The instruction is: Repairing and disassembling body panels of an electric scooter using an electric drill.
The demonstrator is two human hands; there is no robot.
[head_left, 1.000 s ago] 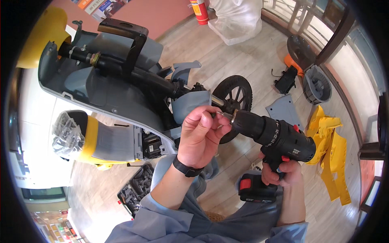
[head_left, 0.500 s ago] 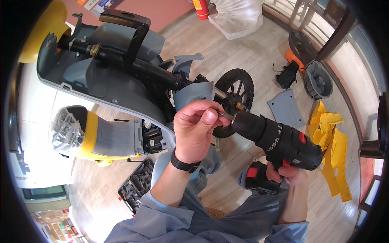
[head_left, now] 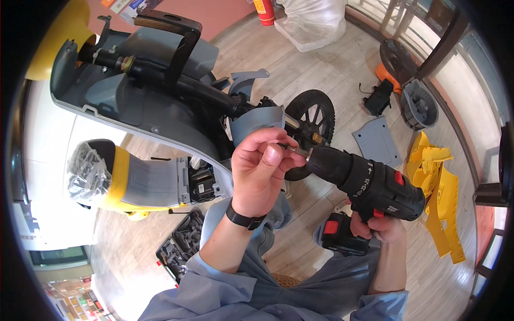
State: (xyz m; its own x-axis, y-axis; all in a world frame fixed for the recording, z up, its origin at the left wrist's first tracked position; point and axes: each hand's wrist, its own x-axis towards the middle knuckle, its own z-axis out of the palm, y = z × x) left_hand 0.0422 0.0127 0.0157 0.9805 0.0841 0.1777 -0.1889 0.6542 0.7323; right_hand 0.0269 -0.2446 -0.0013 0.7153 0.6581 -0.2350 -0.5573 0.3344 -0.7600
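My right hand (head_left: 376, 229) is wrapped round the handle of a black cordless drill (head_left: 369, 184) with red details, which points up and to the left. A short driver bit (head_left: 301, 152) sticks out of its chuck. At the bit's tip, my left hand (head_left: 262, 163) is closed in a pinch on a small dark metal piece that looks like a screw (head_left: 287, 146). Its head is partly hidden by my fingers. Beyond my hands lies a partly dismantled scooter, with a grey front panel (head_left: 144, 115), a black steering tube (head_left: 201, 96) and a spoked wheel (head_left: 313, 109).
A yellow seat section (head_left: 120, 176) with a plastic-wrapped part stands at left. Below it is an open tool case (head_left: 179, 241). Yellow panels (head_left: 441, 198), a grey plate (head_left: 377, 140) and a grey bin (head_left: 419, 107) lie at right. A red extinguisher (head_left: 264, 12) stands at the back.
My left fingers have shifted slightly, and more of the dark screw-like piece shows between them. The drill has turned a little about its length; both hands keep their hold.
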